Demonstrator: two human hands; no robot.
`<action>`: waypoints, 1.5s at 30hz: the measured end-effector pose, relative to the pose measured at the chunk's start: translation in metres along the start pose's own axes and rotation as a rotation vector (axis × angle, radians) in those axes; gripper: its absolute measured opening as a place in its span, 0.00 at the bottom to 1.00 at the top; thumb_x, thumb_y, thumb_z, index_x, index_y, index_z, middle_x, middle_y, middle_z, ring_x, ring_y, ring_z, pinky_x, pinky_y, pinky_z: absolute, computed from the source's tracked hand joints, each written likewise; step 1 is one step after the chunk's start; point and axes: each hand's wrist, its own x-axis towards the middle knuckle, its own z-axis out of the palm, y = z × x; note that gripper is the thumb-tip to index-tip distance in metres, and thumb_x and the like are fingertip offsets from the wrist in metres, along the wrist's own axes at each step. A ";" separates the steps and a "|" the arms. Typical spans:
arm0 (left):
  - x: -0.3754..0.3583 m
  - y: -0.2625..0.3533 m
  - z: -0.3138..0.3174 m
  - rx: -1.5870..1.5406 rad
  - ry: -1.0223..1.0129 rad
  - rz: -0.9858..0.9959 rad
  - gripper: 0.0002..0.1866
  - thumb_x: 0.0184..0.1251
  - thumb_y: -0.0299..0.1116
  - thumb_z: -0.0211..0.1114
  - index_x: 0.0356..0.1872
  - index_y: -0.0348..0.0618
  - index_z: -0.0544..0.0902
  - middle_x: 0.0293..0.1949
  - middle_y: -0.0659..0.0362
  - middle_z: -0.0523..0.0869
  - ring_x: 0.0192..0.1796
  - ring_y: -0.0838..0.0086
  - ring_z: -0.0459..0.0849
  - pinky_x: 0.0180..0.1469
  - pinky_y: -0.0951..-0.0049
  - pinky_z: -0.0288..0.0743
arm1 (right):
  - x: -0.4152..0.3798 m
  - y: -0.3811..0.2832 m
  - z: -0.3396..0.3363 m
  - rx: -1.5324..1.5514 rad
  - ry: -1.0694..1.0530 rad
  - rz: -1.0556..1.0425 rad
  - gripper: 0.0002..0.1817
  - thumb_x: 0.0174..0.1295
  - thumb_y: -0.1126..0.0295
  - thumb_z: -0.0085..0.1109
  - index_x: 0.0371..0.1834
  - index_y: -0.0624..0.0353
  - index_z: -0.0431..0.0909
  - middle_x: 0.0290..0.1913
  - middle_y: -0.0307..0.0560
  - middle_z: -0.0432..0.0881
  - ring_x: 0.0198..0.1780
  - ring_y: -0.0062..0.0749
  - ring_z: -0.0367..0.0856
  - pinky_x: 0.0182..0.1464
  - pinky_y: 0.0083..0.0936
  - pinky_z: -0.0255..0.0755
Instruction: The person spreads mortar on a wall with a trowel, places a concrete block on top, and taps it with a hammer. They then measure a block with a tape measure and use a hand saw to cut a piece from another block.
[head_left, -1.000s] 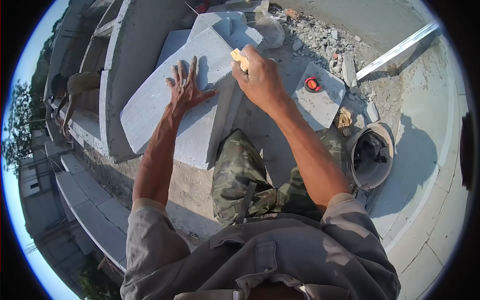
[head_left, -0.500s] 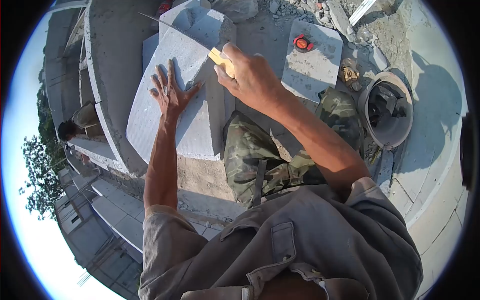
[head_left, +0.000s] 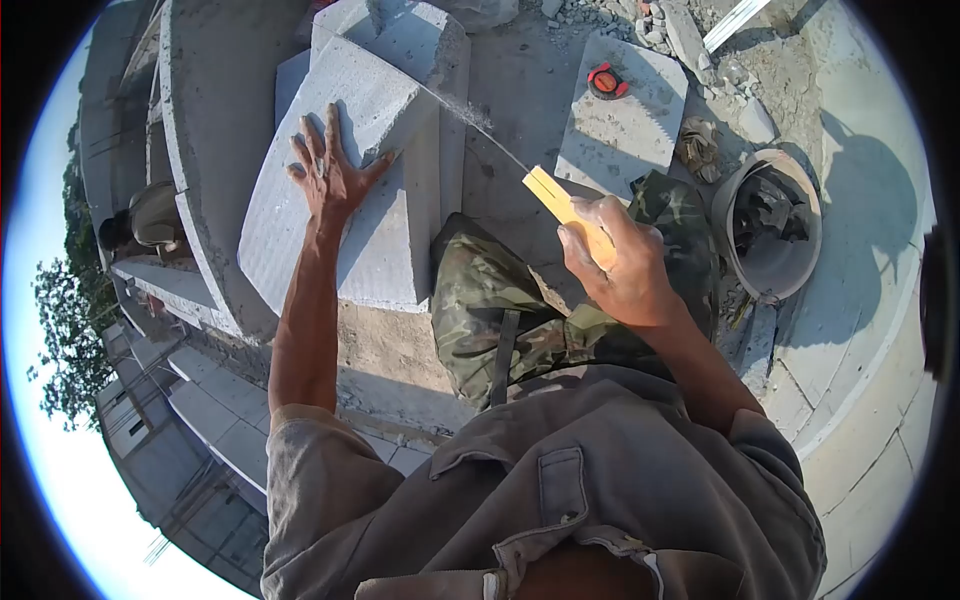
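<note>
My left hand (head_left: 332, 178) lies flat with spread fingers on the top face of a pale grey concrete block (head_left: 375, 235). The fingers of my right hand (head_left: 622, 262) are wrapped round the yellow handle of a hand saw (head_left: 570, 215). From that handle the thin blade runs up and left, across the block's upper right part. A puff of dust hangs beside the blade just off the block's edge. Behind, another grey block (head_left: 432, 40) touches the one under my left hand.
A red and black tape measure (head_left: 606, 83) rests on a flat slab (head_left: 625, 135) at the upper right. Right of my camouflage-clad knees stands a bucket (head_left: 790, 265) with dark scraps inside. Rubble (head_left: 690, 45) lies at the top right. Another person (head_left: 150, 218) bends at far left.
My right hand has drawn the saw back, down and to the right, so more blade shows on the near side of the block. My left hand stays on the block.
</note>
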 end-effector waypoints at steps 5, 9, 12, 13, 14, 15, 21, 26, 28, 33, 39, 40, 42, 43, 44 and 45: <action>0.000 -0.007 0.007 0.052 -0.004 -0.003 0.60 0.43 0.70 0.69 0.76 0.58 0.50 0.76 0.43 0.46 0.76 0.40 0.46 0.65 0.27 0.46 | 0.059 -0.004 0.027 -0.019 -0.100 0.043 0.11 0.59 0.73 0.61 0.39 0.64 0.69 0.31 0.64 0.82 0.33 0.52 0.85 0.32 0.37 0.79; -0.004 -0.015 0.010 0.042 0.013 0.016 0.60 0.43 0.69 0.70 0.76 0.58 0.50 0.76 0.44 0.46 0.75 0.40 0.46 0.65 0.26 0.46 | 0.131 0.003 0.086 -0.058 0.012 -0.123 0.12 0.61 0.68 0.61 0.39 0.61 0.68 0.21 0.60 0.78 0.29 0.55 0.82 0.29 0.42 0.75; 0.004 -0.005 0.003 0.010 0.012 0.021 0.59 0.43 0.67 0.71 0.76 0.59 0.51 0.76 0.43 0.46 0.75 0.39 0.46 0.65 0.25 0.46 | 0.034 0.004 0.022 -0.032 -0.062 -0.003 0.12 0.60 0.74 0.62 0.40 0.63 0.68 0.34 0.63 0.83 0.32 0.48 0.86 0.34 0.36 0.80; 0.006 -0.006 0.002 0.020 -0.006 0.014 0.59 0.43 0.67 0.71 0.76 0.58 0.52 0.76 0.42 0.46 0.75 0.38 0.46 0.65 0.25 0.46 | 0.000 0.000 -0.005 0.020 -0.070 0.028 0.12 0.59 0.78 0.62 0.41 0.65 0.68 0.39 0.64 0.83 0.36 0.46 0.87 0.36 0.33 0.81; 0.005 -0.005 0.002 0.025 -0.008 0.005 0.59 0.43 0.66 0.71 0.76 0.58 0.52 0.76 0.42 0.46 0.75 0.38 0.46 0.64 0.24 0.46 | -0.003 -0.005 -0.015 0.029 -0.061 -0.010 0.12 0.59 0.79 0.62 0.41 0.65 0.69 0.39 0.64 0.83 0.38 0.47 0.87 0.37 0.33 0.82; 0.009 -0.004 0.000 0.039 -0.014 0.011 0.59 0.43 0.66 0.72 0.76 0.57 0.52 0.76 0.42 0.47 0.75 0.38 0.46 0.64 0.24 0.46 | 0.001 -0.009 -0.020 0.041 -0.038 -0.039 0.12 0.58 0.79 0.62 0.41 0.65 0.69 0.39 0.63 0.84 0.39 0.47 0.88 0.37 0.33 0.82; 0.009 -0.007 0.007 -0.007 0.029 0.010 0.59 0.43 0.66 0.71 0.76 0.57 0.51 0.76 0.42 0.46 0.75 0.38 0.45 0.64 0.24 0.46 | 0.141 0.004 0.068 -0.058 -0.011 -0.129 0.12 0.61 0.68 0.61 0.35 0.64 0.68 0.26 0.64 0.80 0.30 0.57 0.81 0.30 0.42 0.75; 0.008 -0.005 0.002 -0.019 -0.015 -0.012 0.61 0.39 0.64 0.74 0.76 0.56 0.53 0.75 0.40 0.46 0.75 0.36 0.44 0.65 0.24 0.43 | 0.013 -0.006 -0.015 0.017 -0.046 -0.007 0.11 0.59 0.77 0.61 0.42 0.65 0.71 0.37 0.64 0.82 0.36 0.50 0.87 0.36 0.34 0.80; 0.014 -0.003 0.002 -0.001 -0.001 0.010 0.60 0.41 0.64 0.73 0.76 0.55 0.52 0.75 0.40 0.46 0.75 0.36 0.44 0.65 0.24 0.43 | 0.040 -0.011 -0.006 0.047 -0.043 0.004 0.10 0.60 0.76 0.61 0.41 0.65 0.71 0.32 0.62 0.82 0.35 0.51 0.86 0.34 0.35 0.79; 0.005 -0.002 -0.003 -0.021 -0.018 -0.002 0.59 0.43 0.64 0.72 0.76 0.54 0.52 0.75 0.40 0.45 0.75 0.37 0.43 0.65 0.25 0.42 | 0.162 0.007 0.076 -0.065 -0.015 -0.164 0.12 0.61 0.69 0.60 0.37 0.64 0.68 0.24 0.63 0.79 0.30 0.58 0.81 0.29 0.42 0.76; 0.009 0.001 -0.013 0.018 -0.081 -0.033 0.60 0.42 0.64 0.73 0.76 0.53 0.52 0.75 0.40 0.45 0.75 0.36 0.43 0.65 0.26 0.44 | 0.030 -0.012 -0.022 -0.015 -0.082 -0.068 0.10 0.59 0.80 0.60 0.40 0.66 0.70 0.37 0.65 0.83 0.41 0.47 0.87 0.39 0.34 0.80; 0.008 0.001 -0.011 0.019 -0.085 -0.037 0.60 0.43 0.64 0.73 0.76 0.52 0.52 0.75 0.40 0.45 0.75 0.37 0.43 0.65 0.26 0.44 | 0.050 -0.016 -0.007 0.043 -0.070 -0.079 0.10 0.60 0.77 0.60 0.39 0.67 0.69 0.34 0.65 0.83 0.38 0.51 0.87 0.37 0.37 0.80; -0.002 -0.003 -0.011 0.015 -0.089 -0.036 0.60 0.43 0.64 0.72 0.76 0.52 0.52 0.75 0.41 0.45 0.75 0.37 0.43 0.65 0.26 0.44 | 0.125 0.002 0.056 0.002 -0.114 -0.029 0.12 0.62 0.69 0.60 0.39 0.65 0.68 0.25 0.66 0.79 0.31 0.59 0.82 0.31 0.43 0.76; 0.005 0.000 -0.011 -0.004 -0.046 -0.026 0.59 0.44 0.64 0.72 0.76 0.52 0.51 0.75 0.41 0.45 0.75 0.38 0.42 0.66 0.26 0.44 | 0.166 0.009 0.080 -0.037 -0.075 -0.086 0.12 0.62 0.69 0.60 0.39 0.64 0.68 0.24 0.65 0.78 0.30 0.59 0.81 0.30 0.43 0.75; 0.012 0.001 -0.013 -0.003 -0.029 -0.031 0.59 0.44 0.64 0.72 0.76 0.52 0.51 0.75 0.41 0.45 0.75 0.38 0.42 0.66 0.26 0.44 | 0.190 0.010 0.093 -0.071 -0.033 -0.140 0.11 0.62 0.69 0.59 0.39 0.63 0.67 0.23 0.64 0.77 0.30 0.59 0.81 0.30 0.43 0.75; 0.012 0.001 -0.012 -0.004 -0.019 -0.032 0.59 0.44 0.64 0.72 0.76 0.52 0.51 0.75 0.41 0.45 0.75 0.38 0.42 0.65 0.26 0.44 | 0.179 0.008 0.086 -0.068 -0.036 -0.135 0.11 0.62 0.69 0.59 0.39 0.63 0.67 0.23 0.64 0.77 0.30 0.59 0.81 0.30 0.43 0.75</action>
